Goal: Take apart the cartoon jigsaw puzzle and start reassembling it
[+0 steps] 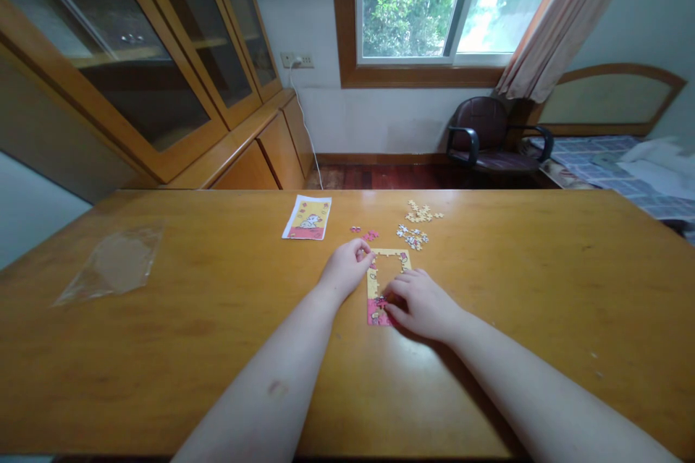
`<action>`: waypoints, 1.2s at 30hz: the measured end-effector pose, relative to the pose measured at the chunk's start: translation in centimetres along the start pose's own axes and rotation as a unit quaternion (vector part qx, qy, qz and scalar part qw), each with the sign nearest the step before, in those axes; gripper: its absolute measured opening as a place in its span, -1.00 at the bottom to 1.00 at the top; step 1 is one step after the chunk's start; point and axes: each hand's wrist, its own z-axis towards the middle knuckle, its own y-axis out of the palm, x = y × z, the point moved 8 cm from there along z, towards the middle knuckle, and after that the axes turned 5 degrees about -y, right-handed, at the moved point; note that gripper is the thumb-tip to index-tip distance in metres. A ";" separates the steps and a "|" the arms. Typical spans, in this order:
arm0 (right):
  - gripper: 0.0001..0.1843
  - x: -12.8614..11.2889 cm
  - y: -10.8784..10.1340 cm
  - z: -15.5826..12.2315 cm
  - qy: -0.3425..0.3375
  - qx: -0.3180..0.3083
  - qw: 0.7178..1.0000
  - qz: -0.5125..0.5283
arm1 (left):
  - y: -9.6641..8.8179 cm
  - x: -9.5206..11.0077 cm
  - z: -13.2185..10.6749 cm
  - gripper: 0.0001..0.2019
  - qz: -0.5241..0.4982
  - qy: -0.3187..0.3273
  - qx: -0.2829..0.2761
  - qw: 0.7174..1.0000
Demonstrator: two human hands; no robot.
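A partly assembled jigsaw puzzle [372, 282] lies on the table, its yellow border joined around a bare middle and its lower end pink. My right hand [426, 306] is over the lower right of it, thumb and forefinger closing on a small pink puzzle piece [381, 303] at the pink end. At the upper left corner rests my left hand [345, 269], its fingers curled together; whatever is between them is hidden. Just beyond are loose pink pieces [370, 236], a cluster of white patterned pieces [413, 237] and a pile of yellow pieces [423, 213].
A picture card [307, 218] with a white animal on yellow and pink lies behind my left hand. A clear plastic bag [116, 260] is at the table's left. Past the wooden table [217, 376] stand a glass-door cabinet [179, 51] and an office chair [483, 126].
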 end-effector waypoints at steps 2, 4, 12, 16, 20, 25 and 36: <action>-0.88 0.0 0.0 0.0 0.001 0.000 1.000 -0.001 | 0.0 0.0 0.0 -0.89 -0.003 -0.001 0.000 1.000; -0.89 0.1 0.0 0.0 0.001 -0.001 1.000 -0.001 | 0.1 -0.1 0.0 -0.89 -0.006 -0.001 0.000 1.000; -0.85 0.0 -0.2 -0.1 -0.003 0.000 1.000 0.006 | 0.1 -0.2 0.0 -0.88 -0.010 -0.003 -0.003 1.000; -0.83 -0.8 -0.3 -0.2 -0.049 -0.015 0.999 0.009 | 0.1 -0.1 0.0 -0.86 -0.008 -0.007 -0.004 1.000; -0.78 -1.4 -0.3 -0.3 -0.078 -0.024 0.997 0.016 | 0.1 -0.1 -0.1 -0.84 -0.008 -0.011 -0.005 1.000; -0.77 -1.3 -0.2 -0.3 -0.078 -0.024 0.996 0.021 | 0.1 -0.2 -0.1 -0.85 -0.008 -0.008 -0.001 1.000; -0.80 -1.0 -0.3 -0.2 -0.070 -0.009 0.998 0.006 | -0.3 0.4 -0.1 -0.86 0.035 0.007 -0.007 0.999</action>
